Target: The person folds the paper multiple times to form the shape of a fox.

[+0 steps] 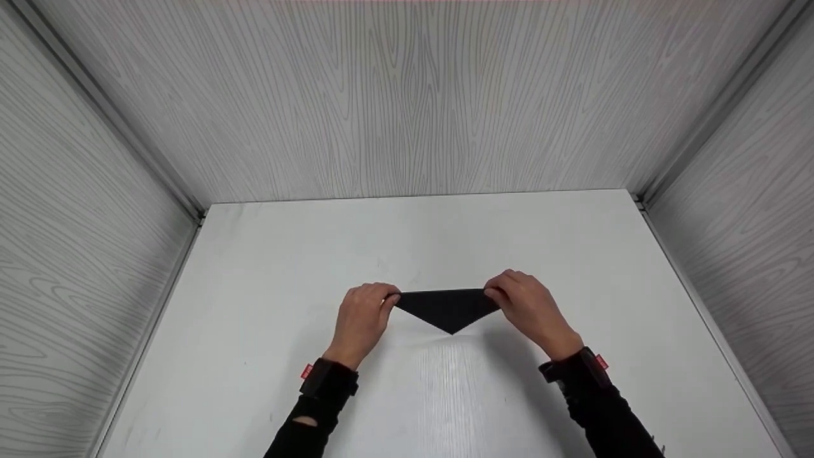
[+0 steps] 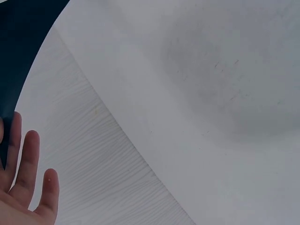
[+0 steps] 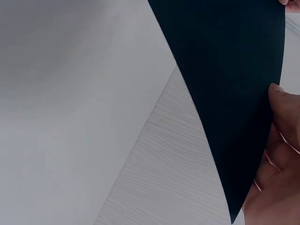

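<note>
A black triangle of thin sheet, paper or something like it [image 1: 450, 308], is stretched between both hands, long edge away from me and one point toward me. My left hand [image 1: 361, 321] pinches its left corner, and my right hand [image 1: 526, 308] pinches the right one. In the left wrist view the dark sheet [image 2: 18, 51] runs to a narrow tip at the fingers of the left hand [image 2: 28, 187]. The right wrist view has the sheet [image 3: 229, 93] curving slightly, with the thumb of the right hand [image 3: 276, 164] on its edge. Shadows lie on the table below.
A white tabletop [image 1: 286, 248] spreads under the hands. Pale wood-grain panels stand at the back [image 1: 407, 95], on the left [image 1: 70, 222] and on the right [image 1: 744, 191]. Black straps with red tags are on both wrists.
</note>
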`<state>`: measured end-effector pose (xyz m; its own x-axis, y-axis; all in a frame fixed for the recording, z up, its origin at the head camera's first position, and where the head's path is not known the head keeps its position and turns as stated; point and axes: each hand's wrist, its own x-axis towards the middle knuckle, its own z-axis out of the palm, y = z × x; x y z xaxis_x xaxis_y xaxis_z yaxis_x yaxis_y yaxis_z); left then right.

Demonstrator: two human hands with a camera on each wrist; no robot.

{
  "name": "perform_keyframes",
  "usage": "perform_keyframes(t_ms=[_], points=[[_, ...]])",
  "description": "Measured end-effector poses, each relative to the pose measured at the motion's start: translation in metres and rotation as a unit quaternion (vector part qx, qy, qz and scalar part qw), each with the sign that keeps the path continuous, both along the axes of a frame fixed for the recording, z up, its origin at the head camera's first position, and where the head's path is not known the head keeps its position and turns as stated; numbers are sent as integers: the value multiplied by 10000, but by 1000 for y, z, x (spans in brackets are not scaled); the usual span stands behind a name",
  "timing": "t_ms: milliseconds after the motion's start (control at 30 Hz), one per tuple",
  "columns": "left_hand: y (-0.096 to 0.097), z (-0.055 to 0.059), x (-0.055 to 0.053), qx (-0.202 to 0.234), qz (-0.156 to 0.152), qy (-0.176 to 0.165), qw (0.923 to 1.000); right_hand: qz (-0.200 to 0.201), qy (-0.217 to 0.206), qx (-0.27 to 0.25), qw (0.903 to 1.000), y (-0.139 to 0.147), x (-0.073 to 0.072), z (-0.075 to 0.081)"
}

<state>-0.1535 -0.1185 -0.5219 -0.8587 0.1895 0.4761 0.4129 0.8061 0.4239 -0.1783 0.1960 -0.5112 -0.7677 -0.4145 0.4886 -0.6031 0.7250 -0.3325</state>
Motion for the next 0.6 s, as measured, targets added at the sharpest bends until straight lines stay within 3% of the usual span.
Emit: perform_keyframes(t_ms=[300, 600], points=[[-6, -1, -1, 746, 153, -768, 9941, -156, -136, -72, 9998, 14, -8, -4], [-15, -14, -6, 779, 330, -1341, 9874, -340, -714, 88, 9968, 21, -13, -20]])
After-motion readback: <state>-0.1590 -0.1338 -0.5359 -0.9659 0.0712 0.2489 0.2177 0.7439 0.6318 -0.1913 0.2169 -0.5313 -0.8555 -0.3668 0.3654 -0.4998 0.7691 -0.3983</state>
